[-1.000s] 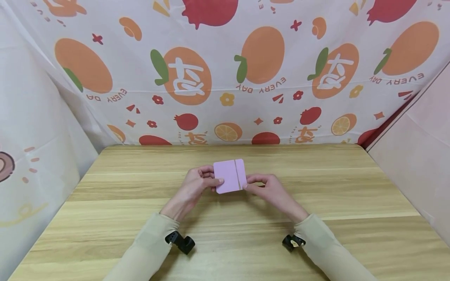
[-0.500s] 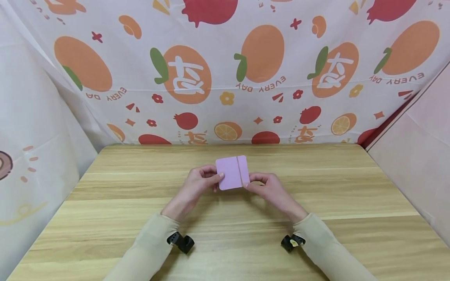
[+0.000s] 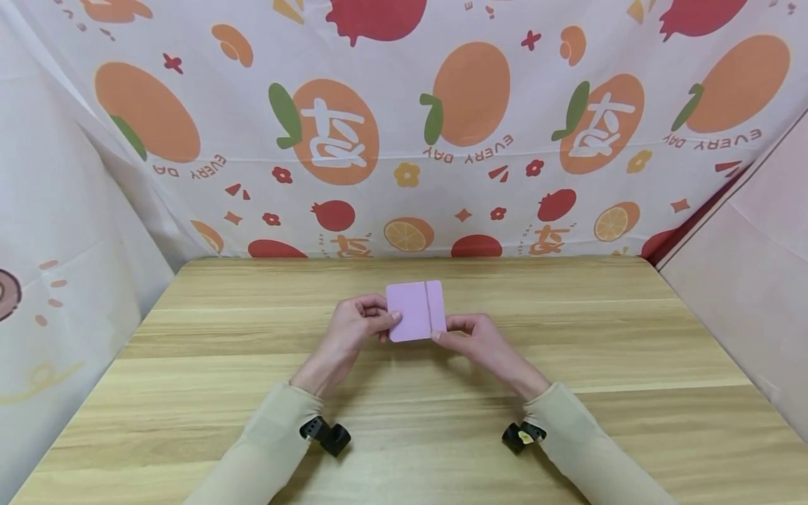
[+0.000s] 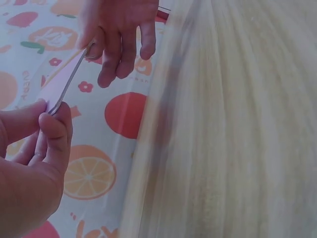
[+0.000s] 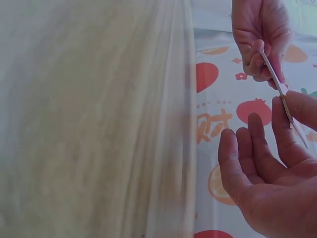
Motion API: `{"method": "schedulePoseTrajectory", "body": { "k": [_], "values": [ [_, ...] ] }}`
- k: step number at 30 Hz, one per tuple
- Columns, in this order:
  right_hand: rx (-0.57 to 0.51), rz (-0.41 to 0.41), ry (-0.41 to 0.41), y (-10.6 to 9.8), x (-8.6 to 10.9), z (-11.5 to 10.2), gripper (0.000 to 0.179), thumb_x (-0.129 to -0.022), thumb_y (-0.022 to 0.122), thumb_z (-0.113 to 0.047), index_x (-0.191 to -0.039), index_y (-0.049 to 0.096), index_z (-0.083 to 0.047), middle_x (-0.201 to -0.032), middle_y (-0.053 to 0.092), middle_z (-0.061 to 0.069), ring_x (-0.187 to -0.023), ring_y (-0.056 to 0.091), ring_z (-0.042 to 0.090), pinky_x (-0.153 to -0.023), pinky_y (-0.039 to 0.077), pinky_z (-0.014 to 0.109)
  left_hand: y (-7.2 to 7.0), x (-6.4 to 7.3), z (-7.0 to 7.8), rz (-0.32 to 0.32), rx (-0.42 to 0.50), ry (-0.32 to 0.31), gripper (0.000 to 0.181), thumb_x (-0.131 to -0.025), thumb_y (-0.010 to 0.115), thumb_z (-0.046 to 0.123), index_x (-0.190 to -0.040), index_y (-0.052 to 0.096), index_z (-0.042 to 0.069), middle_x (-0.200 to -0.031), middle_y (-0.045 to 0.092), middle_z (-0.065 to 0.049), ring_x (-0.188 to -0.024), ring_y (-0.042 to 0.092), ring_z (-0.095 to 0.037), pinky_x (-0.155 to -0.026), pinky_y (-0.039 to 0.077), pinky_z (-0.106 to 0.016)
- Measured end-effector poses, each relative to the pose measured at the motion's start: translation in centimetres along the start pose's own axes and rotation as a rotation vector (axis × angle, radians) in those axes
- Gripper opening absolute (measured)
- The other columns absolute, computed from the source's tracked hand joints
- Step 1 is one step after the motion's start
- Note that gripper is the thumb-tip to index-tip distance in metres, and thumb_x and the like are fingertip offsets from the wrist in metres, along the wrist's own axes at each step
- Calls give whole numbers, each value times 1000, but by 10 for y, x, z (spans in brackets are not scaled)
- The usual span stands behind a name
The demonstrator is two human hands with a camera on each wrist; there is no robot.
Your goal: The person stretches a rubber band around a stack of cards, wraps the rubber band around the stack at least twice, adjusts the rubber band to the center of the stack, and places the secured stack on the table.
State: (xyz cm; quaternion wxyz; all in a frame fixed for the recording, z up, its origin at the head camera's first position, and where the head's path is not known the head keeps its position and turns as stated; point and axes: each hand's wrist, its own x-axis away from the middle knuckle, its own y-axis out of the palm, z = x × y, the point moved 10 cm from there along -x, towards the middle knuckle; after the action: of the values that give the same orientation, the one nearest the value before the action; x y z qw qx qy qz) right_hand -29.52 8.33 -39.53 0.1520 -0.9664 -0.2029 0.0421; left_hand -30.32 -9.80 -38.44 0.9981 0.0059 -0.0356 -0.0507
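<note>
A thin lilac square card [image 3: 407,308] with rounded corners is held up above the table, its broad face toward the head view. Near its right side a narrow tan rubber band [image 3: 428,308] runs across it from top to bottom. My left hand [image 3: 353,324] pinches the card's left edge, thumb in front and fingers behind. At the lower right, my right hand [image 3: 482,345] pinches the card between thumb and index finger, the thumb right at the band. Seen edge-on in the right wrist view, the card [image 5: 273,72] is slim, and the other right fingers [image 5: 230,153] spread loosely away from it.
The wooden table [image 3: 404,449] extends beneath both forearms. Behind it hangs a white curtain [image 3: 404,203] with fruit prints, and pale cloth [image 3: 82,231] closes off the left side. A black wrist strap mount [image 3: 328,435] sits on the left sleeve.
The card rose slightly from the first frame, then turned a little more upright. My right thumb has shifted slightly left, to the band's lower end. The left hand keeps its pinch.
</note>
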Motion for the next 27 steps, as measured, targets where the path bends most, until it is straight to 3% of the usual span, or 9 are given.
{"method": "schedulePoseTrajectory", "body": {
  "k": [6, 15, 27],
  "values": [
    [-16, -5, 7, 0, -1, 2, 26, -91, 71, -23, -106, 73, -1, -109, 70, 7, -102, 57, 20, -92, 43, 37, 2, 3, 3, 18, 21, 11, 12, -84, 73, -2, -88, 62, -3, -74, 63, -7, -60, 53, -15, -59, 47, -29],
    [-59, 42, 62, -2, -1, 7, 27, -89, 73, -24, -104, 74, -1, -99, 72, 5, -92, 58, 17, -83, 46, 32, 3, 5, 4, 53, 33, 5, 11, -85, 72, -3, -88, 62, -3, -74, 64, -8, -60, 54, -15, -57, 47, -28],
    [-134, 124, 118, 0, 2, 12, 26, -86, 76, -22, -97, 75, 2, -87, 72, 15, -83, 63, 20, -79, 51, 34, 7, 7, 6, 57, 48, 20, 9, -85, 71, -4, -87, 61, -4, -73, 64, -8, -60, 53, -15, -55, 46, -25]
  ]
}}
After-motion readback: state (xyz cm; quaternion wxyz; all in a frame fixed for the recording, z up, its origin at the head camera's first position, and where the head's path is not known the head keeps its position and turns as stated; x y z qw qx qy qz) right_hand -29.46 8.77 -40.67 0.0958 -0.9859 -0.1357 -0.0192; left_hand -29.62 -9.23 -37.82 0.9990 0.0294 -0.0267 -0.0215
